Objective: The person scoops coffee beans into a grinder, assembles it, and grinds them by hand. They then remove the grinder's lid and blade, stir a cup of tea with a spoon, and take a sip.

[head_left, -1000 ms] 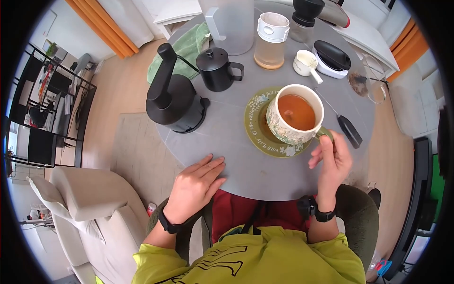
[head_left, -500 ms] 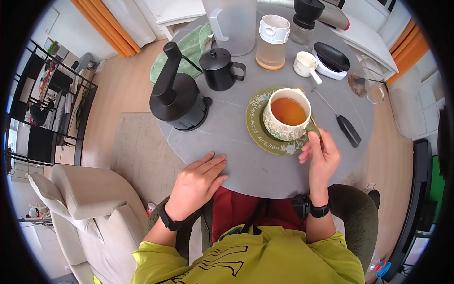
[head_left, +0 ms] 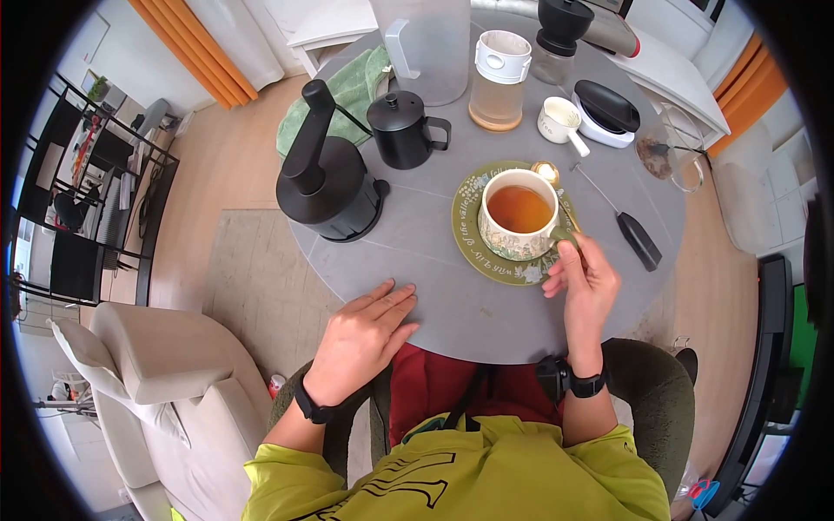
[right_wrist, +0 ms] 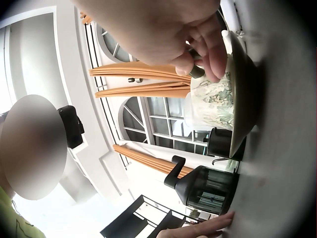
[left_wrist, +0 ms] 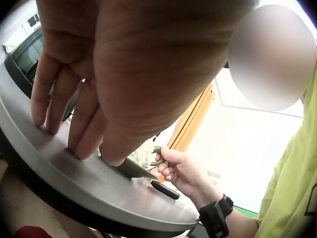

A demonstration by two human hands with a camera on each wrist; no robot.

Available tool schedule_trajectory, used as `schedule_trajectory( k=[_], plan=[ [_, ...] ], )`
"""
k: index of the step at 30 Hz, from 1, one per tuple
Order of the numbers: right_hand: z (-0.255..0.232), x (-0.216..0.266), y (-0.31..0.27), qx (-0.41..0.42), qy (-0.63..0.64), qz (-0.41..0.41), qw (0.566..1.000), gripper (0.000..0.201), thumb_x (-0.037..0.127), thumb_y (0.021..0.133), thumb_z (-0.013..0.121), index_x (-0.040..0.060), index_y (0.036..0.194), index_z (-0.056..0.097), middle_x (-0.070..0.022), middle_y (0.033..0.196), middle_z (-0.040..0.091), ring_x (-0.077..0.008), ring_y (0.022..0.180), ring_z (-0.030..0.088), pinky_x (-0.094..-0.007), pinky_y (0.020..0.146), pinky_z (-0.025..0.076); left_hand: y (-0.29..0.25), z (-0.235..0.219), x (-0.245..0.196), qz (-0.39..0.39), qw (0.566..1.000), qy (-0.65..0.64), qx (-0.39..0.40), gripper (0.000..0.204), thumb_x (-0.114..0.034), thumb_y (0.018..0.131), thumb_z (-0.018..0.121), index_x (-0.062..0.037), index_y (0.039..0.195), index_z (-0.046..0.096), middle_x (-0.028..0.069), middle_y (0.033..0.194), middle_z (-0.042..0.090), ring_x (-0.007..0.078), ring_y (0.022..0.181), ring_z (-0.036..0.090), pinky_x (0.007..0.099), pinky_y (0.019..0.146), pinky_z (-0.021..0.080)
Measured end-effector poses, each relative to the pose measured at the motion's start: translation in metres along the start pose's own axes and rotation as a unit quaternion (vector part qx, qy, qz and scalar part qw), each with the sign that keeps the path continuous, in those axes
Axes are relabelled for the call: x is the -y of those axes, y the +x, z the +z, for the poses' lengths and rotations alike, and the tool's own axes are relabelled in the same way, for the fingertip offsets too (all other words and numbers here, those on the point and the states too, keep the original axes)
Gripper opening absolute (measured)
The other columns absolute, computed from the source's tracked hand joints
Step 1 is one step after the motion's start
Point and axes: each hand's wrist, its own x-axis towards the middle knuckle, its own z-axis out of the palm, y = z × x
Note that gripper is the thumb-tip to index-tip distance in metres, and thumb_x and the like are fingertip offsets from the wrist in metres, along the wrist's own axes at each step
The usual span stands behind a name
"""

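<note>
A patterned cup (head_left: 512,234) of brown-orange liquid stands on a green saucer (head_left: 473,252) with white lettering. My right hand (head_left: 588,282) pinches the cup's green handle; in the right wrist view its fingers (right_wrist: 216,54) are at the handle, beside the cup (right_wrist: 213,96). A gold-coloured spoon (head_left: 546,171) lies on the saucer behind the cup, partly hidden by it. My left hand (head_left: 359,340) rests at the table's near edge with its fingers extended; in the left wrist view the fingertips of this hand (left_wrist: 99,94) touch the tabletop.
A black crank device (head_left: 326,195) and black pot (head_left: 401,130) stand at the left of the grey table (head_left: 434,304). Behind are a clear pitcher (head_left: 434,61), a white-topped container (head_left: 499,82), a small white cup (head_left: 558,122) and a scale (head_left: 606,113). A black-handled whisk (head_left: 638,240) lies right.
The cup in my right hand has come down and left onto the saucer, and its liquid looks level. The spoon behind it has come into view. My left hand has stayed in place.
</note>
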Motion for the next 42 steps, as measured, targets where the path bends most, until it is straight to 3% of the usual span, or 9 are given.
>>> schedule_trajectory(
  k=[18,21,23,24,26,30,38,42],
  plan=[
    [-0.01,-0.006,0.003,0.027,0.022,0.046,0.998,0.019,0.009,0.098,0.059,-0.0053,0.107,0.066,-0.0067,0.071,0.062,-0.0116,0.054,0.06,-0.0248,0.047,0.05,0.001,0.001,-0.001,0.011,1.0,0.012,-0.003,0.031,-0.017,0.084,0.072,0.0004,0.11,0.069,0.0123,0.12,0.068,0.0323,0.116,0.062,0.0385,0.095,0.052],
    [-0.012,0.0,0.002,0.037,0.006,0.042,0.998,0.019,0.011,0.097,0.06,-0.0037,0.108,0.066,-0.0054,0.069,0.062,-0.0111,0.053,0.059,-0.0246,0.046,0.048,0.0,0.001,-0.001,0.02,1.0,0.018,-0.006,0.031,-0.018,0.085,0.071,0.0012,0.109,0.069,0.0126,0.119,0.068,0.0329,0.114,0.063,0.0387,0.094,0.052],
    [-0.013,0.015,0.001,0.05,-0.111,0.075,0.99,0.02,0.013,0.095,0.063,-0.0034,0.106,0.067,-0.006,0.067,0.061,-0.0104,0.053,0.056,-0.0252,0.048,0.045,0.0,0.001,-0.001,0.021,1.0,0.02,-0.007,0.031,-0.018,0.085,0.071,0.0013,0.109,0.069,0.0127,0.119,0.068,0.033,0.114,0.063,0.0388,0.094,0.052],
    [-0.013,0.01,0.001,0.049,-0.111,0.075,0.99,0.02,0.013,0.095,0.063,-0.0034,0.106,0.067,-0.006,0.067,0.061,-0.0104,0.053,0.056,-0.0252,0.048,0.045,0.0,0.001,-0.001,0.022,1.0,0.021,-0.007,0.031,-0.018,0.085,0.071,0.0014,0.109,0.069,0.0129,0.119,0.068,0.0332,0.114,0.063,0.0389,0.094,0.052],
    [-0.015,-0.003,0.002,0.02,-0.21,-0.045,0.976,0.021,0.015,0.093,0.066,-0.0032,0.104,0.068,-0.008,0.064,0.059,-0.0111,0.054,0.051,-0.0269,0.051,0.042,0.0,0.001,-0.001,0.024,0.999,0.023,-0.007,0.031,-0.018,0.085,0.071,0.0014,0.109,0.069,0.0131,0.12,0.067,0.0333,0.114,0.063,0.0389,0.094,0.052],
    [-0.013,0.005,0.0,0.0,-0.223,-0.065,0.973,0.022,0.014,0.091,0.068,-0.0039,0.103,0.068,-0.0105,0.065,0.058,-0.0124,0.055,0.049,-0.0283,0.053,0.042,-0.001,0.0,-0.003,0.018,1.0,0.023,0.002,0.033,-0.017,0.084,0.072,0.0007,0.112,0.068,0.0132,0.122,0.067,0.0332,0.117,0.061,0.0391,0.096,0.051],
    [-0.022,0.021,-0.005,0.005,-0.235,-0.046,0.971,0.029,0.014,0.091,0.069,0.0034,0.118,0.066,-0.0027,0.057,0.043,-0.0089,0.053,0.038,-0.0271,0.049,0.035,-0.002,0.0,-0.006,0.014,0.999,0.029,0.009,0.036,-0.016,0.083,0.073,0.0005,0.114,0.067,0.0131,0.124,0.066,0.0339,0.119,0.06,0.0397,0.097,0.05],
    [-0.032,0.016,-0.003,-0.022,-0.221,-0.071,0.973,0.019,0.013,0.092,0.068,0.0025,0.108,0.067,-0.0005,0.057,0.043,-0.0069,0.054,0.037,-0.0256,0.049,0.033,-0.002,0.0,-0.008,0.013,0.999,0.032,0.008,0.036,-0.016,0.083,0.073,0.0008,0.114,0.067,0.0135,0.123,0.066,0.0342,0.119,0.06,0.0401,0.097,0.05]
  ],
)
